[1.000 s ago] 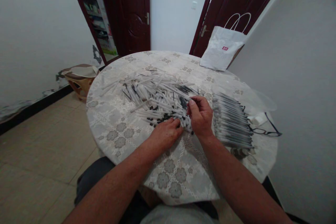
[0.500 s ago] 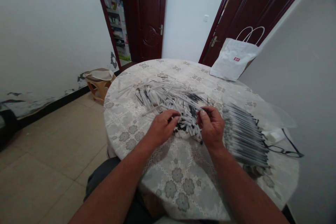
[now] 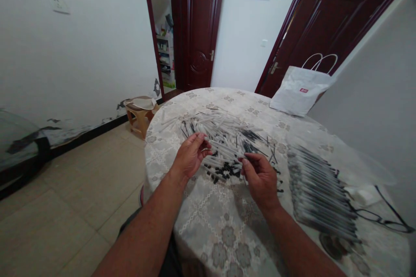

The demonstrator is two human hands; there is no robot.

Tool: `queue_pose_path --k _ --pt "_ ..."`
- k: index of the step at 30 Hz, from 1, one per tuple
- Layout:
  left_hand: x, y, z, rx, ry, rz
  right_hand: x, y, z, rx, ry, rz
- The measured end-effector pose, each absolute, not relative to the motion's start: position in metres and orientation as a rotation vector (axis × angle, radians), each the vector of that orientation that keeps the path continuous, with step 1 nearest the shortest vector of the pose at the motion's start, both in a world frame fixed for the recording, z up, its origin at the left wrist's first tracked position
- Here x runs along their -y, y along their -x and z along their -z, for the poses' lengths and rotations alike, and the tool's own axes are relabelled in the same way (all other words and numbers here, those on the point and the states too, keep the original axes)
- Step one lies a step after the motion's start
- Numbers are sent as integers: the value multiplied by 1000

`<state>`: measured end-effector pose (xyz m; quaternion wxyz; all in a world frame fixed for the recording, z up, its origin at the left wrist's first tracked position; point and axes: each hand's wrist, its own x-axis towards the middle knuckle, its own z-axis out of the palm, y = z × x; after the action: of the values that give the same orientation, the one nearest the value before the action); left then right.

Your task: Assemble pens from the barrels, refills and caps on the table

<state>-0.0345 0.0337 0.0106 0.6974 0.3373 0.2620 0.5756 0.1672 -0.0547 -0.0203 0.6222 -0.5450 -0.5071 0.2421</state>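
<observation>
A slim translucent pen barrel (image 3: 225, 146) spans the gap between my two hands above a heap of parts. My left hand (image 3: 192, 155) pinches its left end between thumb and fingers. The other end is in the closed fingers of my right hand (image 3: 261, 178), which partly hide it. Under and behind them lies a loose pile of whitish pen barrels (image 3: 216, 120). Thin black sticks (image 3: 251, 135) lie among these at the right. Several small black caps (image 3: 226, 169) are scattered just below the held barrel.
A dense row of dark-tipped pens (image 3: 320, 186) lies to the right, with clear plastic film around it. Beyond are eyeglasses (image 3: 378, 216). At the back stands a white paper bag (image 3: 300, 91). All rest on a round table with a patterned cloth (image 3: 227, 242). A wooden stool (image 3: 139, 117) stands left.
My left hand has risen and turned, and now grips one end of the pen barrel. More black caps show between my hands. The whole view has shifted, with the table lower and further right.
</observation>
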Motion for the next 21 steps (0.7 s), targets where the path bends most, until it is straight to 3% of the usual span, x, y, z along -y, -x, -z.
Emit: queue_pose_path --k 21 --pt "-31 33 -12 -601 -788 -1254 59 -168 17 1221 1251 -479"
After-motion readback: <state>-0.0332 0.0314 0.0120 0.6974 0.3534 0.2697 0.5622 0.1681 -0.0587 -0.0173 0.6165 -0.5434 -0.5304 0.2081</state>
